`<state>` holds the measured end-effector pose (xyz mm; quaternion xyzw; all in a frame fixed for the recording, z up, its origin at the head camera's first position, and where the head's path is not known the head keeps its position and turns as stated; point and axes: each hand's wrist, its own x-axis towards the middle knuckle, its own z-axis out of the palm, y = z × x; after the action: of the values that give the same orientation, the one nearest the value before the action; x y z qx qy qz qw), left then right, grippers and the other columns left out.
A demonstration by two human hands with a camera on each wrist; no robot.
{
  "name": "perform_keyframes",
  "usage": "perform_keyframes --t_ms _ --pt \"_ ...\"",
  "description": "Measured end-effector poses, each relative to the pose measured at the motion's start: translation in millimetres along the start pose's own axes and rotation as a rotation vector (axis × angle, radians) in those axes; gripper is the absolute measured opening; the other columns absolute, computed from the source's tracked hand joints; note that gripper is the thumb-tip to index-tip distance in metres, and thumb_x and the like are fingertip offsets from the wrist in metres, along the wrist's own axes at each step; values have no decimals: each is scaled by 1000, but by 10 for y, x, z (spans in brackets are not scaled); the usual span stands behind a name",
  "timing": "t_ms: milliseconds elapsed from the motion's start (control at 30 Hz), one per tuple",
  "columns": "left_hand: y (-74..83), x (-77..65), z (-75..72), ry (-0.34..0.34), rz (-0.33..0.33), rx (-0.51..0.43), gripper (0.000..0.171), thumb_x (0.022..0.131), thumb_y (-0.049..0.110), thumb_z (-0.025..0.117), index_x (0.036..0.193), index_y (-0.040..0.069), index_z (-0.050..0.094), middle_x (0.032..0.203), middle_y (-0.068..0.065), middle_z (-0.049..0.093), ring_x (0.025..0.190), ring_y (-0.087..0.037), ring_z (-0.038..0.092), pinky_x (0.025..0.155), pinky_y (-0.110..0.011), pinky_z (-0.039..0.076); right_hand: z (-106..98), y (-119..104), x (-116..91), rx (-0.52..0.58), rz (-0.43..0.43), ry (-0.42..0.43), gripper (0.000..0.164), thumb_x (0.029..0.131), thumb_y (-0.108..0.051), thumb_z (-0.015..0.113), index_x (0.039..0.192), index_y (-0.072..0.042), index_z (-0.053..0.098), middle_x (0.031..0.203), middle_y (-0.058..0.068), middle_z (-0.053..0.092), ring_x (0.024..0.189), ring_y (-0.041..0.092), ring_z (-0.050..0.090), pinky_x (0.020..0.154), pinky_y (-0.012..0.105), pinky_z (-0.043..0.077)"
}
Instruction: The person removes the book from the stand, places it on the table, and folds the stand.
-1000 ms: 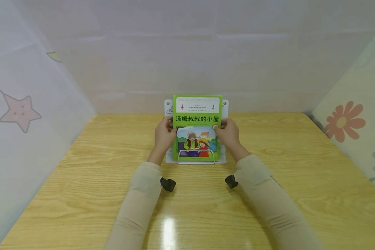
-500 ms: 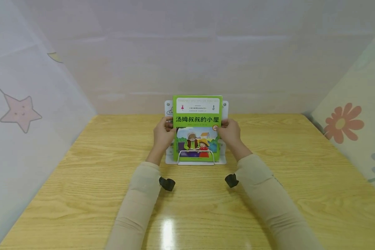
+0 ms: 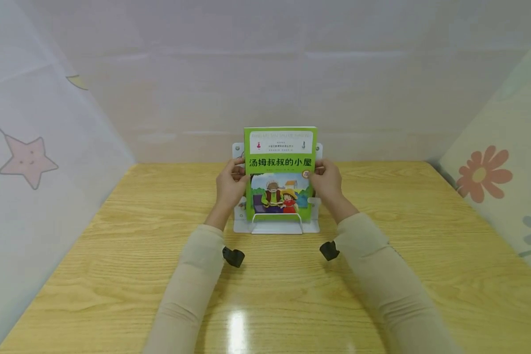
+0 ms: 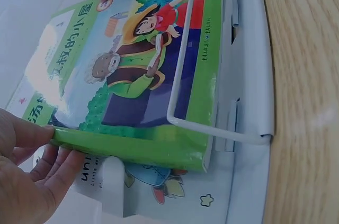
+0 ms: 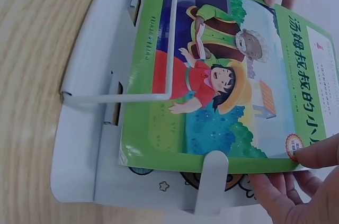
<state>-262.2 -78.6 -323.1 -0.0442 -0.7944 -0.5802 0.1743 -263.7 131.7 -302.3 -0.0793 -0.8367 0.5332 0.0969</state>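
Note:
A green picture book [image 3: 280, 194] stands upright on a white book stand [image 3: 276, 227], behind the stand's wire bar. Its bottom edge is raised above the stand's ledge, which shows below it. My left hand [image 3: 231, 184] pinches the book's left edge, thumb on the cover and fingers behind, as the left wrist view shows. On the opposite edge my right hand [image 5: 302, 187] grips with the thumb beside the round orange-rimmed badge. White side clips [image 5: 212, 181] of the stand reach up by the book's edges. A patterned back plate [image 4: 206, 197] shows behind the book.
The stand sits toward the back of a wood-grain table [image 3: 274, 295]. A pale fabric backdrop [image 3: 274, 88] rises behind, with printed side panels left and right. Black wrist cameras [image 3: 233, 256] hang inward from both sleeves.
Both hands have lifted the book a little between half a second ago and now. Its top edge stands higher and tips toward me; more of the ledge shows beneath. The stand stays put.

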Motion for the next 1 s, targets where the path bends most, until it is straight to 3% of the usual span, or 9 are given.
perform_keyframes --t_ms 233,1000 --pt "101 23 -46 3 73 -32 36 74 -8 59 108 3 55 85 -14 56 76 -25 55 69 -28 47 -63 -77 -6 11 -31 1 23 81 -1 54 103 4 50 88 12 47 80 21 45 66 27 45" --pt "419 172 -323 55 154 -71 34 75 -9 58 108 -1 53 85 -15 54 77 -26 55 69 -28 47 -171 -512 15 87 -214 -94 21 85 -5 52 103 1 46 88 13 47 81 23 49 69 34 48"
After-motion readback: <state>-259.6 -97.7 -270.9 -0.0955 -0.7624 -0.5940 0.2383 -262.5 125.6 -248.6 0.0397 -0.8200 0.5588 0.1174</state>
